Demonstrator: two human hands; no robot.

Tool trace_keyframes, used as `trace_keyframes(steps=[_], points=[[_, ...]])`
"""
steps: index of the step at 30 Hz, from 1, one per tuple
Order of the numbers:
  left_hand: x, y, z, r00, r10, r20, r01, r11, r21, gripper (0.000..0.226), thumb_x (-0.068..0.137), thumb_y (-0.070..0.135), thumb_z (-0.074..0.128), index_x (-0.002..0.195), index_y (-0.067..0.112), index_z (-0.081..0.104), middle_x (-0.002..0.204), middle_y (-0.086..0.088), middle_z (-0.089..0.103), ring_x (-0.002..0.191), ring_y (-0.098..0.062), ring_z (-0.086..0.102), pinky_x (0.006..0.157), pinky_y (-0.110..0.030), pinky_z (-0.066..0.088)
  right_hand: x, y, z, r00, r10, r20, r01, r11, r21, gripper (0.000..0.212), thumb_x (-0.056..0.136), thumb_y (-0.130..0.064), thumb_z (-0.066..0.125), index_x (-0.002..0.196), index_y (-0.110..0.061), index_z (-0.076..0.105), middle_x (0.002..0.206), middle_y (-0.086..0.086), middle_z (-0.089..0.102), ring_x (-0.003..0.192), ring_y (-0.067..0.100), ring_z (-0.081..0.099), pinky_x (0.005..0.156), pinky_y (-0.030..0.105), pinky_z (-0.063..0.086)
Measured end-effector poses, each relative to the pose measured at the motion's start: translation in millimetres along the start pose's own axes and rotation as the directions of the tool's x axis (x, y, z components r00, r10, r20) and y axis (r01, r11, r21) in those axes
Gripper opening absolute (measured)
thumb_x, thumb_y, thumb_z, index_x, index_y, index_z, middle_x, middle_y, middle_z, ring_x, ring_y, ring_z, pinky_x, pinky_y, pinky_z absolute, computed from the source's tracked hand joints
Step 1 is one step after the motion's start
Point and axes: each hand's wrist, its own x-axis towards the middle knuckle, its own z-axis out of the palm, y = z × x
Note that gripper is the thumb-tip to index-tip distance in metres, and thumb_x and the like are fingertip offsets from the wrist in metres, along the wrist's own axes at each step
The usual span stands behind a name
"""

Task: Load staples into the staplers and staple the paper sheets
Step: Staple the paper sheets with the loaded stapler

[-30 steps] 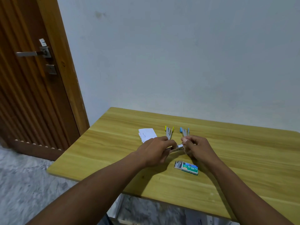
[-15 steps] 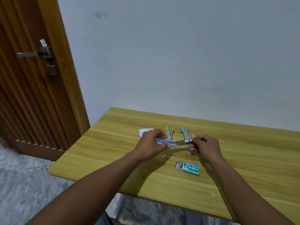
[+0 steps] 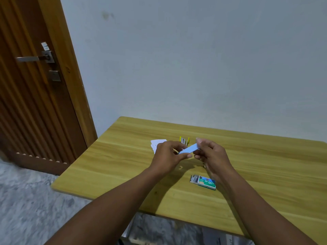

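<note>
Above the wooden table [image 3: 265, 170] I hold a light blue stapler [image 3: 188, 149] between both hands. My left hand [image 3: 168, 156] pinches its near lower end. My right hand [image 3: 212, 152] grips its far upper end with curled fingers. Behind them a yellow stapler [image 3: 184, 139] lies opened on the table. A small stack of white paper sheets [image 3: 156, 143] lies to the left, partly hidden by my left hand. An open green box of staples [image 3: 203, 182] lies nearer to me, under my right wrist.
The table stands against a pale wall [image 3: 194, 68]. A brown wooden door [image 3: 35, 85] with a metal handle [image 3: 33, 58] is at the left. Grey patterned floor [image 3: 26, 209] lies left of the table's edge.
The hands lifted the blue stapler off the table and pulled it open, metal tray showing; now its blue body is tilted up between both hands and the right hand has risen.
</note>
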Motion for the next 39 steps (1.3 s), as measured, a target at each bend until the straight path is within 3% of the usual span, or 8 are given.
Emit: trace_keyframes(steps=[3, 5, 10, 14, 21, 27, 32, 39], points=[[-5.5, 2.6, 1.6, 1.000, 0.022, 0.004, -0.022, 0.999, 0.026, 0.038, 0.071, 0.049, 0.087, 0.100, 0.027, 0.076, 0.084, 0.010, 0.071, 0.066, -0.007, 0.062, 0.072, -0.030, 0.055, 0.3, 0.0, 3.0, 0.999, 0.022, -0.044, -0.023, 0.999, -0.028, 0.044, 0.080, -0.027, 0.080, 0.115, -0.003, 0.068, 0.080, 0.004, 0.067, 0.068, 0.016, 0.058, 0.063, 0.029, 0.048], [-5.9, -1.6, -4.5, 0.990, 0.053, -0.130, -0.031, 0.986, 0.166, 0.045, 0.080, 0.064, 0.071, 0.110, 0.030, 0.070, 0.101, 0.009, 0.069, 0.092, -0.008, 0.063, 0.082, -0.031, 0.053, 0.8, -7.6, 2.3, 0.993, 0.068, -0.096, -0.063, 0.997, 0.054, 0.034, 0.081, -0.028, 0.079, 0.106, -0.008, 0.070, 0.085, 0.002, 0.065, 0.074, 0.015, 0.059, 0.063, 0.029, 0.044], [12.6, -35.6, -37.3, 0.847, -0.357, -0.394, 0.521, 0.708, 0.477, 0.081, 0.074, 0.079, 0.060, 0.124, 0.015, 0.058, 0.136, -0.013, 0.051, 0.129, -0.034, 0.043, 0.104, -0.043, 0.035, 3.6, -26.0, -6.4, 0.959, 0.277, -0.065, -0.208, 0.839, 0.504, 0.031, 0.090, -0.024, 0.069, 0.114, -0.008, 0.059, 0.102, 0.010, 0.060, 0.097, 0.029, 0.062, 0.073, 0.040, 0.053], [17.3, -53.9, -41.2, 0.851, -0.409, -0.330, 0.525, 0.698, 0.487, 0.049, 0.071, 0.065, 0.073, 0.103, 0.028, 0.068, 0.130, -0.007, 0.052, 0.127, -0.030, 0.041, 0.107, -0.040, 0.031, 3.7, -27.4, -5.1, 0.932, 0.361, -0.022, -0.322, 0.856, 0.404, 0.030, 0.093, -0.030, 0.063, 0.114, -0.009, 0.061, 0.094, 0.011, 0.060, 0.077, 0.024, 0.060, 0.056, 0.036, 0.051], [20.9, -50.7, -31.3, 0.944, -0.279, -0.176, 0.302, 0.946, 0.118, 0.019, 0.084, 0.024, 0.076, 0.079, 0.019, 0.058, 0.091, 0.004, 0.066, 0.093, -0.023, 0.062, 0.077, -0.033, 0.045, -0.1, -14.1, 3.2, 0.933, 0.356, 0.061, -0.360, 0.927, 0.107, 0.016, 0.087, -0.018, 0.064, 0.096, -0.006, 0.058, 0.071, 0.007, 0.049, 0.047, 0.017, 0.044, 0.041, 0.025, 0.035], [23.6, -30.0, -48.0, 0.964, -0.262, 0.039, 0.258, 0.897, -0.358, 0.029, 0.082, 0.006, 0.080, 0.081, 0.021, 0.056, 0.094, -0.021, 0.074, 0.083, -0.034, 0.071, 0.061, -0.031, 0.051, -1.6, -9.0, 14.9, 0.991, 0.130, 0.041, -0.118, 0.969, -0.217, 0.024, 0.089, -0.026, 0.072, 0.107, -0.010, 0.067, 0.085, 0.010, 0.062, 0.047, 0.017, 0.040, 0.044, 0.024, 0.029], [19.1, -10.7, -49.7, 0.949, -0.245, 0.199, 0.309, 0.852, -0.423, 0.043, 0.080, 0.008, 0.083, 0.116, 0.015, 0.060, 0.101, -0.018, 0.077, 0.090, -0.034, 0.075, 0.072, -0.043, 0.061, -3.0, -8.7, 21.5, 0.994, 0.016, 0.107, 0.022, 0.936, -0.351, 0.015, 0.090, -0.013, 0.069, 0.104, -0.009, 0.068, 0.076, 0.012, 0.064, 0.043, 0.018, 0.043, 0.041, 0.023, 0.033], [13.7, 0.1, -48.0, 0.933, -0.234, 0.273, 0.333, 0.848, -0.413, 0.028, 0.090, 0.025, 0.076, 0.112, 0.009, 0.072, 0.103, -0.018, 0.077, 0.085, -0.028, 0.073, 0.081, -0.048, 0.059, -3.8, -9.9, 16.2, 0.985, -0.060, 0.164, 0.114, 0.932, -0.343, 0.011, 0.088, -0.006, 0.068, 0.099, -0.005, 0.068, 0.065, 0.010, 0.057, 0.044, 0.019, 0.044, 0.042, 0.024, 0.036]])
